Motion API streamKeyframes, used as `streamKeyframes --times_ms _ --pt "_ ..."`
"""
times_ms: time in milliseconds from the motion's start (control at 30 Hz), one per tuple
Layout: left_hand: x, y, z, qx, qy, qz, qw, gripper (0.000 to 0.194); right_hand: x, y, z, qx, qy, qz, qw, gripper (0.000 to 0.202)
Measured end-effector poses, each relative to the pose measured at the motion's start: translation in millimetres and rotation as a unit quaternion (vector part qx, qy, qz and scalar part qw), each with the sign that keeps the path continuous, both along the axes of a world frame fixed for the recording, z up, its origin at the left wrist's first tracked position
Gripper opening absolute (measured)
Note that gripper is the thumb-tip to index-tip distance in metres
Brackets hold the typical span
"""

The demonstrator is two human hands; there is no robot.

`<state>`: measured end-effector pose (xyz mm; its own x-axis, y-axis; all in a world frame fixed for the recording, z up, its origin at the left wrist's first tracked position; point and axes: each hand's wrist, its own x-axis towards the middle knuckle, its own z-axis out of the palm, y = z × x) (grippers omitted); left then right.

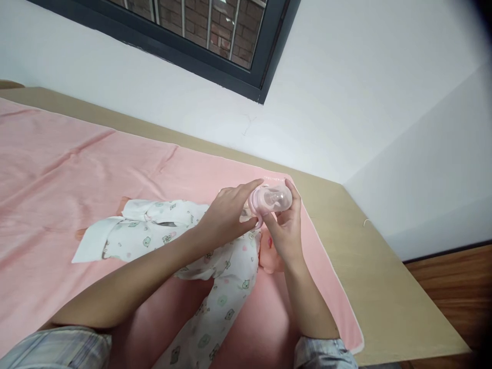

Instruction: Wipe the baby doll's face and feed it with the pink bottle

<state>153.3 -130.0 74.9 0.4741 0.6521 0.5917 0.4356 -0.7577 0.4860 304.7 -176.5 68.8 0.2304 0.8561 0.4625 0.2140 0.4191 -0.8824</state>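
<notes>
A baby bottle (265, 200) with a pink collar and a clear cap is held up over the head end of a doll (271, 253). My left hand (230, 210) grips the bottle's body side, its thumb and fingers round it. Around the clear cap are the thumb and fingers of my right hand (286, 225). The doll lies on its back in a white printed outfit (226, 261), and my hands and the bottle hide part of its head.
A pink blanket (146, 154) with folds lies under the doll on a wooden table (346, 246). Behind it stand a white wall (307, 128) and a dark-framed window (246, 77). The table's right edge slants towards a brown wooden surface (457, 282).
</notes>
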Motion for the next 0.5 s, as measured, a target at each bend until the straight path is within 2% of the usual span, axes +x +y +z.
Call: streamKeyframes --times_ms 167,300,400,500 --pt "-4 9 1.6 -0.004 0.014 0.023 1.0 0.07 6 -5 14.3 0.032 0.003 -0.014 0.999 0.079" --pt "-23 30 11.5 -0.037 -0.007 0.031 0.999 0.07 42 7 21.4 0.084 -0.012 -0.087 0.993 0.078" --pt "-43 44 22.8 -0.061 -0.031 0.051 0.996 0.06 91 31 10.1 0.08 -0.036 -0.137 0.987 0.083" --pt "-63 55 29.5 -0.091 -0.02 0.059 0.994 0.046 141 56 -19.8 0.025 -0.046 -0.205 0.977 0.079"
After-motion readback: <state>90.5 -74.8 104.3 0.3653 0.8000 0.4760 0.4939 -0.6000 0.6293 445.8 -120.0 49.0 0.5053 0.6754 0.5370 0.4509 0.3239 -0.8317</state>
